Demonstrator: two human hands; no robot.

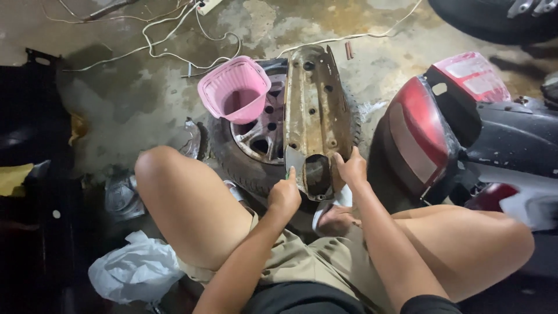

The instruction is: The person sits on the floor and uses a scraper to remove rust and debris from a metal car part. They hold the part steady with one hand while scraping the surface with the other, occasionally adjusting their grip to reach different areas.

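Head view: both hands, left (284, 195) and right (351, 170), grasp the rusty panel's (315, 110) near end; it runs lengthwise away over the wheel (256, 145).

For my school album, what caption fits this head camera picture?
Both hands, left hand and right hand, grip a rusty metal panel lying over a wheel.

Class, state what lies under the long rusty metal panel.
The rusty metal panel rests across a wheel lying flat; its tyre and spoked rim show on both sides. The wheel's middle beneath the panel is covered.
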